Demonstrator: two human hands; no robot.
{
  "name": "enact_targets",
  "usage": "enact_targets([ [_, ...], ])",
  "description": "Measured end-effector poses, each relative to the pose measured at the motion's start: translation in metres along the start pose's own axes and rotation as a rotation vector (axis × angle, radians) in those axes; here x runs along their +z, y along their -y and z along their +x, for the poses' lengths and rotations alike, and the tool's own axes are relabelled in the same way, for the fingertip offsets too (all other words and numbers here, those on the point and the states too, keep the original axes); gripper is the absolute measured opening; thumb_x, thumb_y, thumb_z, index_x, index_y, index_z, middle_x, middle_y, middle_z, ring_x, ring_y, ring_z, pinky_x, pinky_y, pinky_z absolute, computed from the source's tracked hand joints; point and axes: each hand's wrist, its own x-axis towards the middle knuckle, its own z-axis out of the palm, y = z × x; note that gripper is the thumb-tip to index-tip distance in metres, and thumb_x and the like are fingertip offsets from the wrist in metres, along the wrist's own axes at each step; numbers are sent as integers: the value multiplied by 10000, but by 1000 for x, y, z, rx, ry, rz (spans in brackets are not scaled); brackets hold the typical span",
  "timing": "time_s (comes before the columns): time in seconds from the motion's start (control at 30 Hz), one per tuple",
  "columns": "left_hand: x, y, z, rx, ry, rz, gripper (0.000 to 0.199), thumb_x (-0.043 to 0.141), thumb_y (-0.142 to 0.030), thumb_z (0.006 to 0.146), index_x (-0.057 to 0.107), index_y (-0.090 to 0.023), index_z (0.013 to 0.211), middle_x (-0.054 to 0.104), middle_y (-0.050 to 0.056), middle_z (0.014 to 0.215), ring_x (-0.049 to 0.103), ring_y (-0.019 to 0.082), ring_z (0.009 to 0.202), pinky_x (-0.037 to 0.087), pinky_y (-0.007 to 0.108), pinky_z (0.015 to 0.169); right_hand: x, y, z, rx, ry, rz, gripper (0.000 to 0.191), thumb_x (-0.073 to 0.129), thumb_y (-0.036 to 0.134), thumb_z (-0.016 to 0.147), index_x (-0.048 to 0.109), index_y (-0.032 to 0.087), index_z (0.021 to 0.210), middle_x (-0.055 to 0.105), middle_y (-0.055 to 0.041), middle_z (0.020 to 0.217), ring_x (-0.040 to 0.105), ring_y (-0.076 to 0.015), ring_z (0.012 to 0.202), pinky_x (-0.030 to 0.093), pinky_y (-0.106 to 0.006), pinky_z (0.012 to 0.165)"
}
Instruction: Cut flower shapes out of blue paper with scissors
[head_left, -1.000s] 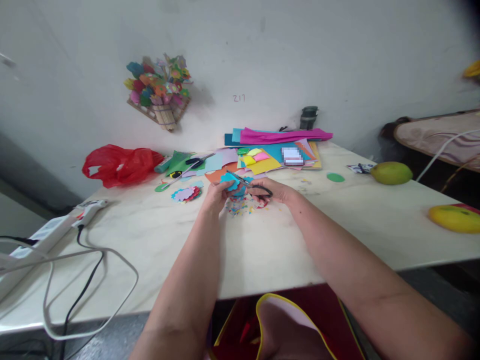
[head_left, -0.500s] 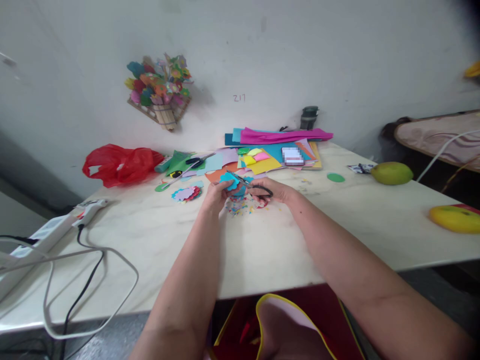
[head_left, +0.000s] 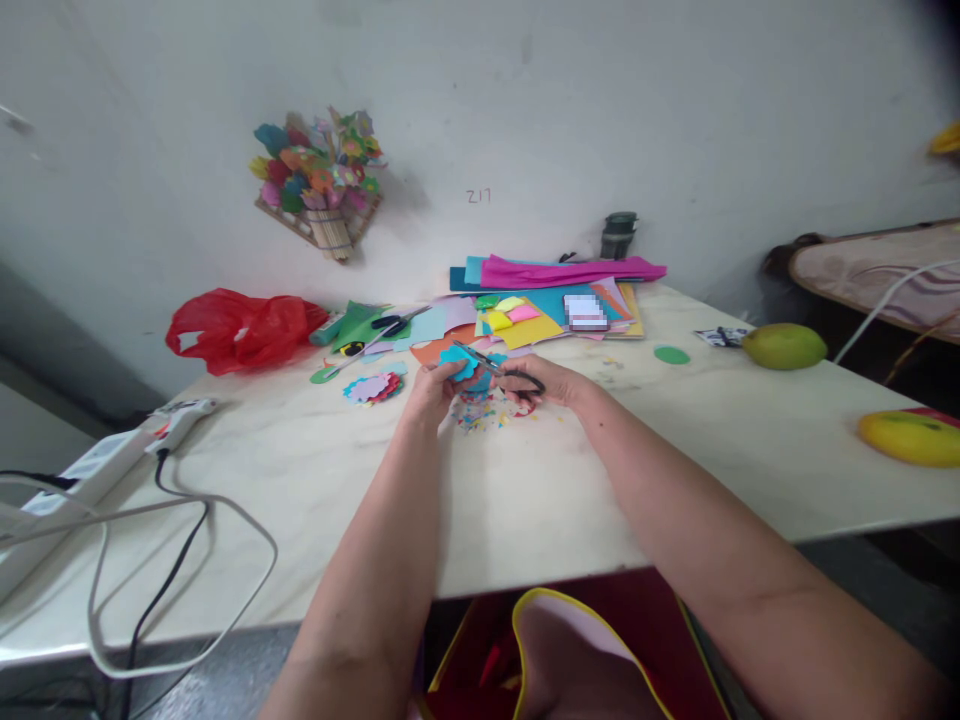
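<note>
Pinched in my left hand (head_left: 435, 388) is a blue paper piece (head_left: 459, 362) with a scalloped edge. My right hand (head_left: 551, 380) is closed around the black handles of a pair of scissors (head_left: 486, 364), whose blades point left and lie against the blue paper. Beneath both hands, small coloured paper scraps (head_left: 480, 412) are scattered on the table. To the left of my left hand lies a stack of scalloped paper flowers (head_left: 373, 387), lilac on top with red and blue edges showing below.
Coloured paper sheets (head_left: 442, 322) and a phone-like object (head_left: 586, 312) lie at the back, with a second pair of scissors (head_left: 390, 324). A red plastic bag (head_left: 244, 330) and a power strip (head_left: 82, 475) with cables are left. Mangoes (head_left: 784, 346) and a green paper circle (head_left: 671, 355) sit right.
Almost nothing differs. Both hands, the blue paper and the scissors stay in nearly the same place, with only a very slight shift of the right hand.
</note>
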Motion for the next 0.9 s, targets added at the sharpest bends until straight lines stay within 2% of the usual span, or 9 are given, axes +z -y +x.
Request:
enact_targets([
  [0.23,4,-3,-4,-9,20,-3,209,799,-209,487,659,-114,611,678,68,663,667,196,688,576,352,729,1,0,2,16,-6,4,332,719,420,759,534,148,715,555,28,487,449,-59,336,293,-166,294],
  [0.63,6,-2,-4,-2,3,-11,199,799,-185,500,612,-133,545,670,46,623,640,160,612,581,331,672,2,-1,2,12,-34,-11,331,728,409,759,529,150,707,541,33,488,436,-54,339,291,-162,295],
  [0.9,4,-3,-4,-63,49,46,214,793,-227,545,653,-112,658,700,73,680,677,189,636,580,328,676,2,1,1,27,-57,-1,278,711,356,781,531,151,725,519,46,490,432,-49,344,285,-156,302],
])
